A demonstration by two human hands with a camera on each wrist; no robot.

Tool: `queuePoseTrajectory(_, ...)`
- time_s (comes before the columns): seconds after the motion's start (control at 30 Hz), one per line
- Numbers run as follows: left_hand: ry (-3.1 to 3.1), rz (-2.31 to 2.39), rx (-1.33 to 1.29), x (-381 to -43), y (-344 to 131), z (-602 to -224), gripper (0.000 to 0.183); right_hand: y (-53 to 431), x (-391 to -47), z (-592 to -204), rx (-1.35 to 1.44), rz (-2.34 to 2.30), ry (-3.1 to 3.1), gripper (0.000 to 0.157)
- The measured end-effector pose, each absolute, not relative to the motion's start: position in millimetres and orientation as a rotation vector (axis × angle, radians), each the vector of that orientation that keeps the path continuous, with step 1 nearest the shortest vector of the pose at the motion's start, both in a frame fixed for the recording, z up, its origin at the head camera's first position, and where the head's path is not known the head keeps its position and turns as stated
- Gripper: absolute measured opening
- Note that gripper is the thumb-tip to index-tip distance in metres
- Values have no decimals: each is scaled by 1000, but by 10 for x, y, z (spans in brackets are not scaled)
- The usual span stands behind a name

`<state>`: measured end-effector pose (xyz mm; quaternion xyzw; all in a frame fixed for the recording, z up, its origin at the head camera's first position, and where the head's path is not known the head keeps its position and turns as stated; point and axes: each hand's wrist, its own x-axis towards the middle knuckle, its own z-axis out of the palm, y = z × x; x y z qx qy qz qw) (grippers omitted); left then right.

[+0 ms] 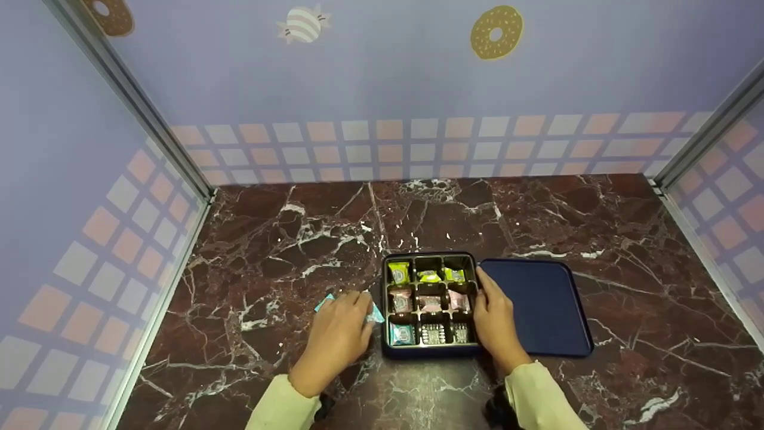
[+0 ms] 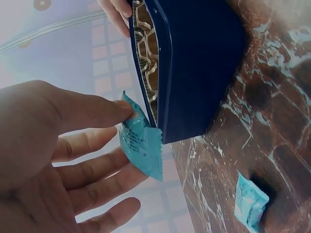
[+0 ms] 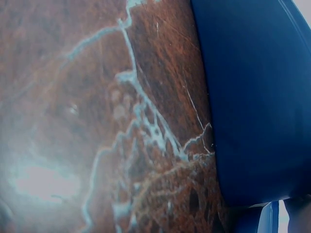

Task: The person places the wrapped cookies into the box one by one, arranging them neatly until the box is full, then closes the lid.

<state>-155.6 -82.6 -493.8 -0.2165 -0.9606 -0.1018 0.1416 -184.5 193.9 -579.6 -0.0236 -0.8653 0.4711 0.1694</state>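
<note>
My left hand [image 1: 339, 325] pinches a light-blue wrapped sweet [image 2: 141, 141] between thumb and fingers, just left of a dark-blue box [image 1: 430, 352]. A second blue wrapped sweet [image 2: 250, 201] lies on the table. Straight fingers of my right hand [image 1: 496, 319] rest along the box's right side. Inside the gold divided tray, yellow-green sweets [image 1: 399, 273] fill the back row and pink sweets [image 1: 430, 303] the middle one. A teal sweet [image 1: 401, 334] sits in the front left compartment. The two compartments beside it show a pale pattern; I cannot tell what it is.
A flat dark-blue lid [image 1: 549, 307] lies on the table right of the box, close against it. The brown marble tabletop [image 1: 268, 239] is bounded by a patterned back wall [image 1: 388, 89] and side panels.
</note>
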Motion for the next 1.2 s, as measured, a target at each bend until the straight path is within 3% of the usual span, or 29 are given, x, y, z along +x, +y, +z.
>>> queuePoseTrajectory(1.2,-2833,-210,-776,-1568,-416,-4968,31,1941,-1847,-5818,-68,1348,-2432,46)
